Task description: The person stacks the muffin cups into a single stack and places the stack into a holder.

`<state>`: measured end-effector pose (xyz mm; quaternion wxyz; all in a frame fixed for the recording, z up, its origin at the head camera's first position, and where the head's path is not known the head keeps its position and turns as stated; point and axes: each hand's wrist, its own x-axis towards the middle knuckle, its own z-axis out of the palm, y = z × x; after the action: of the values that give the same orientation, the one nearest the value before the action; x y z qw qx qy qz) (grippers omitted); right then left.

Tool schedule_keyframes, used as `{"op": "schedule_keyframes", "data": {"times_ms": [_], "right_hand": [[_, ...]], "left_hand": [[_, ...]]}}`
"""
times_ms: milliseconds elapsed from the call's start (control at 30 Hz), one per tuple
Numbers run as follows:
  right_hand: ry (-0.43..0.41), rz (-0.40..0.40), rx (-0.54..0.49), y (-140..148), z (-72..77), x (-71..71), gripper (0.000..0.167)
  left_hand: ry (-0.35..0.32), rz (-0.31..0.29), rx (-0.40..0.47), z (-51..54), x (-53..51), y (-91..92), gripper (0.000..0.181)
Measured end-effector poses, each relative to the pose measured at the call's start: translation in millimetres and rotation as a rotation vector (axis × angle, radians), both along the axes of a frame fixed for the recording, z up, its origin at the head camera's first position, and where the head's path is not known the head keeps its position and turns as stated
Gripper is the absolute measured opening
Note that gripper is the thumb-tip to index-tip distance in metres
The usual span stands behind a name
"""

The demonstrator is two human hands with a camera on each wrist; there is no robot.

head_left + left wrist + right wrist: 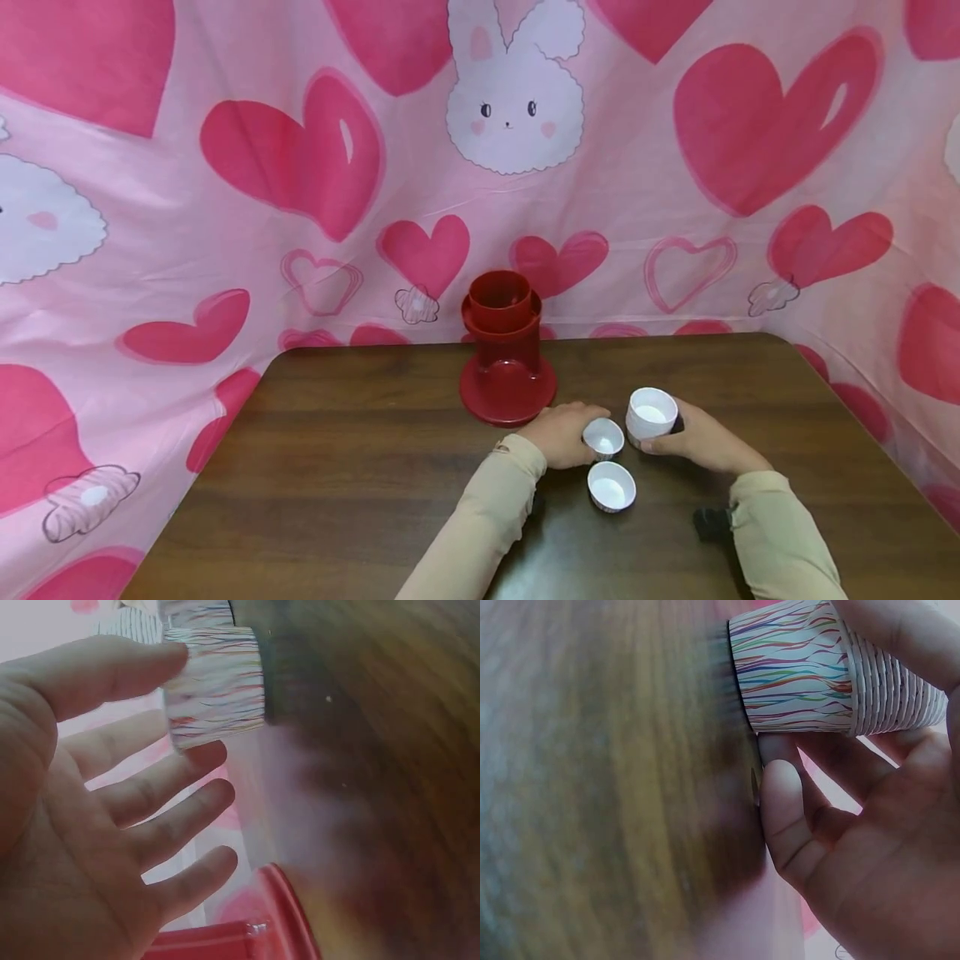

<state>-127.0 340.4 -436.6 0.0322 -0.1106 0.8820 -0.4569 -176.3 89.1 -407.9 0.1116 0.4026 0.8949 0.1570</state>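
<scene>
My left hand [561, 435] pinches a small white paper baking cup [603, 437] between thumb and fingers. The left wrist view shows coloured wavy lines on that cup's side, with the other fingers spread loosely. My right hand [708, 440] holds a stack of the same paper cups [649, 421], thumb on the near side; the right wrist view shows the stack's many layered rims [885, 690]. A separate paper cup [611, 488] stands upright on the table, nearer to me than the pinched one.
Behind my left hand stands a red plastic holder [510, 392] with a round base and a red cup-shaped piece [501, 302] on top. The brown wooden table [337, 467] ends at a pink heart-patterned cloth [420, 192]. A dark object [711, 525] shows by my right sleeve.
</scene>
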Motion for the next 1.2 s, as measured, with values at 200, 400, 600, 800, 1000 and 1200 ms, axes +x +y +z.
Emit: {"op": "schedule_keyframes", "data": {"times_ms": [200, 400, 600, 800, 1000, 1200], "right_hand": [[-0.016, -0.018, 0.022, -1, -0.6, -0.7, 0.073], [-0.023, -0.013, 0.01, -1, -0.1, -0.8, 0.072], [-0.028, -0.022, 0.011, 0, 1.0, -1.8, 0.073], [-0.026, -0.018, 0.016, 0, 2.0, -1.8, 0.074], [-0.016, -0.007, 0.006, 1, 2.6, -2.2, 0.074], [0.001, 0.02, -0.016, 1, 2.2, -2.6, 0.073]], "left_hand": [[-0.046, 0.034, 0.024, -6.3, -3.7, 1.3, 0.067], [-0.01, 0.054, 0.027, -7.2, -5.5, 2.3, 0.062], [-0.013, 0.133, 0.096, -4.3, -12.2, -4.2, 0.058], [-0.032, 0.203, 0.248, 0.0, -16.9, -8.8, 0.055], [-0.066, 0.243, 0.5, 10.9, -15.8, -1.4, 0.054], [-0.09, 0.158, 0.517, 24.3, -13.5, 18.8, 0.056]]}}
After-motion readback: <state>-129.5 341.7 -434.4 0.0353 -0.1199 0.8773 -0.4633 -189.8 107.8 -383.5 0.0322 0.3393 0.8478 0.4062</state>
